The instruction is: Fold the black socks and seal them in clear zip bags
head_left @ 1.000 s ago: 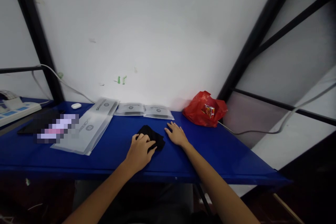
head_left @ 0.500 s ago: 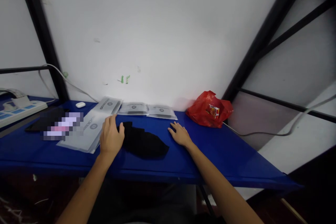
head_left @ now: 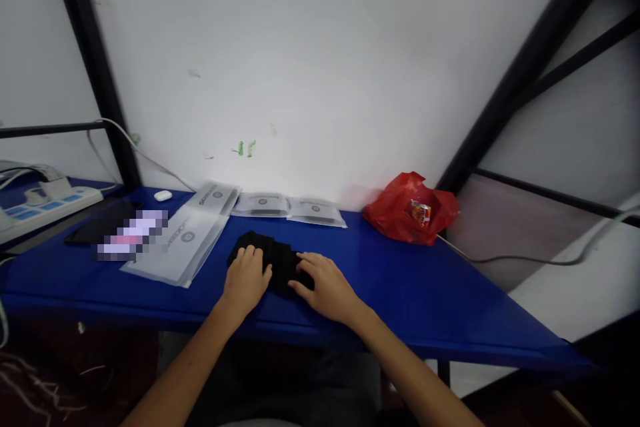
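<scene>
Left hand rests on the left of the black cloth, right hand on its right; whether either grip pinches fabric, I cannot tell; the cloth lies on the desk, frosted packaging left of it, two small pouches behind, red bag behind-right

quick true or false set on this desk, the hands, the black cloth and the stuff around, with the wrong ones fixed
1. The left hand and right hand both touch the black cloth. True.
2. The red plastic bag lies to the left of both hands. False: it lies to their right.
3. Two small printed pouches lie side by side near the wall. True.
4. The desk has a white top. False: it is blue.
5. A power strip shows at the left of the view. True.
</scene>
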`<state>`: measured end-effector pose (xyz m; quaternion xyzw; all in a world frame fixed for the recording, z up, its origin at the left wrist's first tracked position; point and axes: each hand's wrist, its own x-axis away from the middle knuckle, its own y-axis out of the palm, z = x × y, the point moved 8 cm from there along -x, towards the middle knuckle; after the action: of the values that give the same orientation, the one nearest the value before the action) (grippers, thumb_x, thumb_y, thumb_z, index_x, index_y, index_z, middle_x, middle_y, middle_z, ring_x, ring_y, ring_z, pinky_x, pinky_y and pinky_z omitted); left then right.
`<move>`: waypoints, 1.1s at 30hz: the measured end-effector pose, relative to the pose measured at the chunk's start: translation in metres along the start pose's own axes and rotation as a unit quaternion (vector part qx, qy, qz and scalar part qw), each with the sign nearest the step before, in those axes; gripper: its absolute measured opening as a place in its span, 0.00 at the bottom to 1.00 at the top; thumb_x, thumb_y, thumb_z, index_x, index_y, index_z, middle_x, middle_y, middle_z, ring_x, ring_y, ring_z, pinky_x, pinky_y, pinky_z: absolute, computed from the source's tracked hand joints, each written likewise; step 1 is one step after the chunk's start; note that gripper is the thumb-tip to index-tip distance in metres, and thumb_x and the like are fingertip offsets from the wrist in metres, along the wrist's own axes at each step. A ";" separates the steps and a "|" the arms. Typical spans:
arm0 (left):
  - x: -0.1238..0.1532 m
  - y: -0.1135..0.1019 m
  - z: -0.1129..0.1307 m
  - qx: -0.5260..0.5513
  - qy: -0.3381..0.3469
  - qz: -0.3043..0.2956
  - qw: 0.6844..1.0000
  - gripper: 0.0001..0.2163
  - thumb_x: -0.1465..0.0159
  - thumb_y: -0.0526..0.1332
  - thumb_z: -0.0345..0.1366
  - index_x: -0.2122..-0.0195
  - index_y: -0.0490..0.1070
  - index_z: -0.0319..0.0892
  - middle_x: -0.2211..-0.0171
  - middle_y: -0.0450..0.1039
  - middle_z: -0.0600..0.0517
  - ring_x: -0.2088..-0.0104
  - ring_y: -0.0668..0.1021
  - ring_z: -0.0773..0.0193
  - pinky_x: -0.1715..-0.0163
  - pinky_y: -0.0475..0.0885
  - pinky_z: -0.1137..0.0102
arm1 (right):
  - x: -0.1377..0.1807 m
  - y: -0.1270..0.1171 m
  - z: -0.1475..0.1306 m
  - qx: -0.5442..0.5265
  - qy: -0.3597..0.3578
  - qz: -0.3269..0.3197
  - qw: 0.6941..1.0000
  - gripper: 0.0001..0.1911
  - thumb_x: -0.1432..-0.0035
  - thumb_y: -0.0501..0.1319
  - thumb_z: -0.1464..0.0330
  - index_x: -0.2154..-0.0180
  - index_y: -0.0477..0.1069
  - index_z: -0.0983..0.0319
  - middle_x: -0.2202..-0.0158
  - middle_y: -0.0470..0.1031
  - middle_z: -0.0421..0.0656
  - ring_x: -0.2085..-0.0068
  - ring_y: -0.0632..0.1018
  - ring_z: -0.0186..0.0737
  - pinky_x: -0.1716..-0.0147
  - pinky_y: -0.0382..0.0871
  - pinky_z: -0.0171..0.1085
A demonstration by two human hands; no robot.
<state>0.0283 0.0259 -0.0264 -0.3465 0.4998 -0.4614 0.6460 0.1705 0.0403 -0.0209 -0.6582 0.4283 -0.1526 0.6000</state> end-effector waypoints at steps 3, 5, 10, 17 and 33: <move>-0.004 -0.013 -0.011 0.040 -0.034 0.013 0.999 0.08 0.38 0.51 0.34 0.69 0.68 0.42 0.67 0.72 0.48 0.64 0.75 0.58 0.66 0.69 0.66 | 0.001 0.000 0.026 0.016 0.047 0.001 0.999 0.10 0.44 0.58 0.63 0.63 0.73 0.60 0.47 0.70 0.48 0.44 0.67 0.45 0.44 0.57 0.43; -0.005 -0.027 -0.028 0.043 -0.075 0.051 0.995 0.09 0.37 0.50 0.36 0.70 0.68 0.42 0.68 0.72 0.47 0.65 0.75 0.57 0.66 0.69 0.64 | 0.002 -0.004 0.051 0.036 0.091 -0.005 0.995 0.08 0.45 0.57 0.66 0.64 0.73 0.60 0.46 0.69 0.47 0.42 0.65 0.45 0.44 0.56 0.43; 0.000 -0.045 -0.047 -0.010 -0.083 0.127 0.988 0.13 0.37 0.50 0.34 0.54 0.66 0.37 0.56 0.70 0.42 0.55 0.72 0.52 0.60 0.69 0.61 | 0.011 -0.023 0.093 0.134 0.211 -0.007 0.968 0.12 0.48 0.54 0.73 0.64 0.74 0.61 0.44 0.67 0.47 0.41 0.63 0.49 0.43 0.53 0.46; -0.007 0.004 -0.001 -0.026 0.093 -0.032 0.995 0.13 0.34 0.47 0.34 0.57 0.70 0.39 0.57 0.72 0.45 0.55 0.72 0.54 0.59 0.68 0.60 | -0.002 -0.026 0.080 0.079 0.164 0.060 0.981 0.13 0.42 0.53 0.67 0.59 0.73 0.61 0.51 0.73 0.46 0.48 0.70 0.43 0.47 0.59 0.40; -0.089 0.029 -0.031 0.006 0.064 -0.184 0.981 0.20 0.43 0.59 0.46 0.53 0.70 0.40 0.53 0.71 0.43 0.49 0.69 0.50 0.54 0.66 0.63 | -0.057 -0.004 0.117 -0.002 0.140 -0.035 0.990 0.06 0.54 0.65 0.71 0.70 0.72 0.61 0.59 0.75 0.45 0.57 0.73 0.43 0.57 0.64 0.38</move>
<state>-0.0006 0.1203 -0.0317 -0.3984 0.4653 -0.5961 0.5190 0.2218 0.1595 -0.0264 -0.6461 0.4848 -0.2635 0.5274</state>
